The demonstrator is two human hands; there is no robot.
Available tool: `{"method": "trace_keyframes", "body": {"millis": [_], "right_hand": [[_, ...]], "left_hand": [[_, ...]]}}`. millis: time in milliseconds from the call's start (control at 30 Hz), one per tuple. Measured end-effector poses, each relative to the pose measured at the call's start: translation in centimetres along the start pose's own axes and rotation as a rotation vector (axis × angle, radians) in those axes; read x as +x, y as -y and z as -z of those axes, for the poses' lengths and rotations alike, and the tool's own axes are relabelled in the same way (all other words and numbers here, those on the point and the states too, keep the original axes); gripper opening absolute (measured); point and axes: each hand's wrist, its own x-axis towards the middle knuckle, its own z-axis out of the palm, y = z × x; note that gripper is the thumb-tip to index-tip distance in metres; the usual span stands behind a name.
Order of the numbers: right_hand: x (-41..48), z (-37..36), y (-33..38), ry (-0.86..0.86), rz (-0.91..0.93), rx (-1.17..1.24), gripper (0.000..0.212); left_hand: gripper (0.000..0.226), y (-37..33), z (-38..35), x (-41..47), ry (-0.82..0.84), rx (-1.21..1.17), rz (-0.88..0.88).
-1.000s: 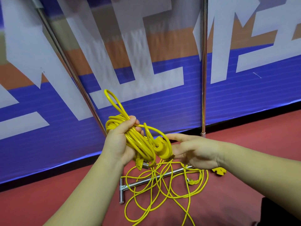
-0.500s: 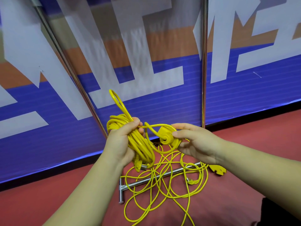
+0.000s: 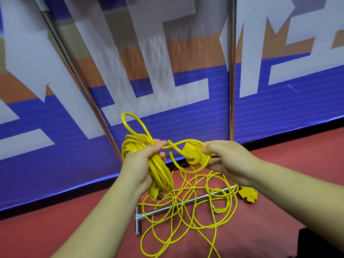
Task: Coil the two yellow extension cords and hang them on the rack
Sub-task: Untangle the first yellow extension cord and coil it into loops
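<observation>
Above the red floor, left hand grips the coiled cord; right hand pinches its socket end over the loose cord.

Light bright, even, diffuse; only faint soft shadows on the floor. Banner shows vertical smear blur upper centre, its lower edge bowed by wide-angle distortion; coiled cord sharp.

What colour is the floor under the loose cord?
Red; the floor shows best in the head view.
</observation>
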Motion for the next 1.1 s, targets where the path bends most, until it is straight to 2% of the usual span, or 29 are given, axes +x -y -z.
{"method": "trace_keyframes", "body": {"millis": [67, 167, 233, 400, 500, 600, 700, 833, 967, 1100], "right_hand": [[-0.1, 0.1, 0.1, -0.012, -0.015, -0.026, 0.028], [-0.3, 0.3, 0.2, -0.020, -0.021, -0.047, 0.032], [-0.6, 0.3, 0.5, -0.002, -0.019, -0.053, 0.032], [-1.1, 0.4, 1.4, 0.068, 0.005, -0.031, 0.031], [-1.0, 0.6, 1.4, 0.037, 0.022, -0.031, 0.029], [-0.9, 0.6, 1.6, -0.048, 0.038, 0.002, 0.025], [-0.8, 0.5, 1.6, -0.087, 0.053, 0.040, 0.019], [-0.7, 1.0, 1.7, -0.110, 0.064, 0.044, 0.019], [-0.7, 1.5, 2.1, -0.077, 0.062, -0.001, 0.025], [-0.7, 1.9, 2.8, 0.077, -0.017, 0.017, 0.036]], "left_hand": [[0.005, 0.0, -0.2, -0.2, 0.012, 0.007, 0.011], [0.023, 0.1, -0.4, -0.5, 0.049, 0.026, 0.021], [0.026, 0.1, -0.6, -0.7, 0.055, 0.026, 0.024], [0.010, 0.2, -0.6, -0.6, 0.043, 0.019, 0.044], [0.005, 0.4, -0.8, -0.6, 0.069, 0.023, 0.052], [0.022, 0.7, -0.8, -0.7, 0.139, 0.039, 0.064], [0.017, 1.0, -0.9, -0.8, 0.232, 0.090, 0.061], [0.031, 1.4, -1.1, -0.8, 0.281, 0.088, 0.054], [0.019, 1.4, -1.2, -0.9, 0.305, 0.097, 0.045], [0.011, 0.8, -1.3, -0.8, 0.335, 0.041, 0.000]]}}
